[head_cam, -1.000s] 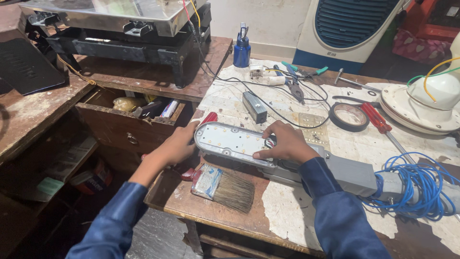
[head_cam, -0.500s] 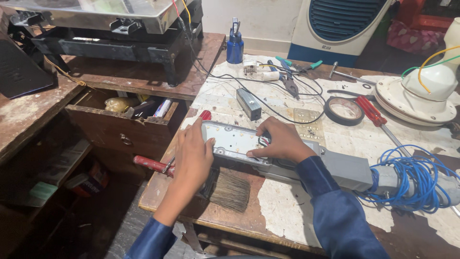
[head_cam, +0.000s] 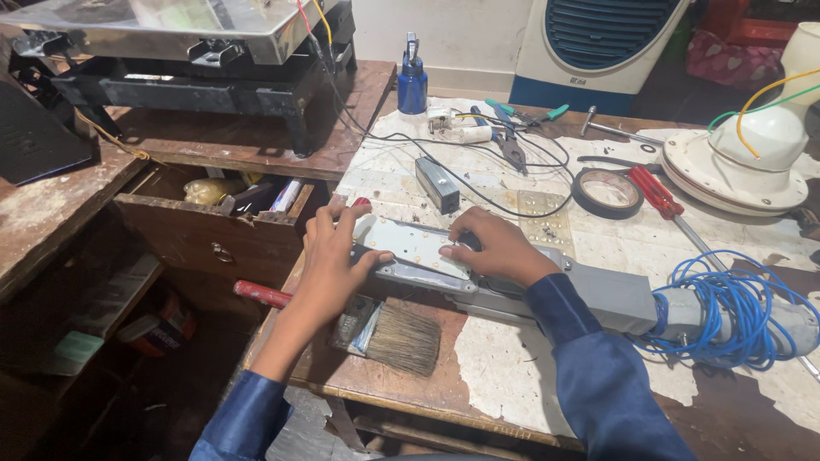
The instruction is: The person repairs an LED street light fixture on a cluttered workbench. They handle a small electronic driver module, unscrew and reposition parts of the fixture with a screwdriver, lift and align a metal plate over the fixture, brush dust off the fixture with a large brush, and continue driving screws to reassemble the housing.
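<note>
Your left hand (head_cam: 331,260) lies flat over the near end of the grey metal light fitting (head_cam: 478,269) on the table (head_cam: 512,376), thumb along its edge, a paintbrush (head_cam: 389,329) just below; your right hand (head_cam: 495,248) presses its middle, fingers curled; blue wire (head_cam: 735,312) coils at the far right.

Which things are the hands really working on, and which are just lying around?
In use:
- left hand and right hand, both on the grey metal light housing

Lying about:
- paintbrush
- roll of black tape
- red-handled screwdriver
- blue wire coil
- blue bottle
</note>
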{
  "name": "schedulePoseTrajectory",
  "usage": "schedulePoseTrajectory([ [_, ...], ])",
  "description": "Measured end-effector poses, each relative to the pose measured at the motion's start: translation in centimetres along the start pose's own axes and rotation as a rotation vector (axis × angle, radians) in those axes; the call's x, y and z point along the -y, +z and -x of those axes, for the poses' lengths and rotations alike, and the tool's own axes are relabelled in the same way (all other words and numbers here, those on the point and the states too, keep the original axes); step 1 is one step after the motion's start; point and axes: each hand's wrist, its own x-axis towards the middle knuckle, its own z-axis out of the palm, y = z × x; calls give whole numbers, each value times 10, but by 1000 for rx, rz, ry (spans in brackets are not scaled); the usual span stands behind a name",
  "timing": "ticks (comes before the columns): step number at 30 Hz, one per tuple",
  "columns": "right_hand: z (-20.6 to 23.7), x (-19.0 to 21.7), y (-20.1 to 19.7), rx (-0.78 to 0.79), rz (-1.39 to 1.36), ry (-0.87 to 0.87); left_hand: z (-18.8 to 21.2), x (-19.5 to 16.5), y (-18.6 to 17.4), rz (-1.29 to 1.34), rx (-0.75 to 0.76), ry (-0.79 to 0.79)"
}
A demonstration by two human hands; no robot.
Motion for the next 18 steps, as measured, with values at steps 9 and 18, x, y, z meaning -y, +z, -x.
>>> schedulePoseTrajectory([
  [9, 3, 4, -3, -8, -173, 189, 5, -1, 27, 120, -198, 99],
  [18, 7, 18, -10, 40, -164, 190, 11, 7, 29, 146, -281, 20],
])
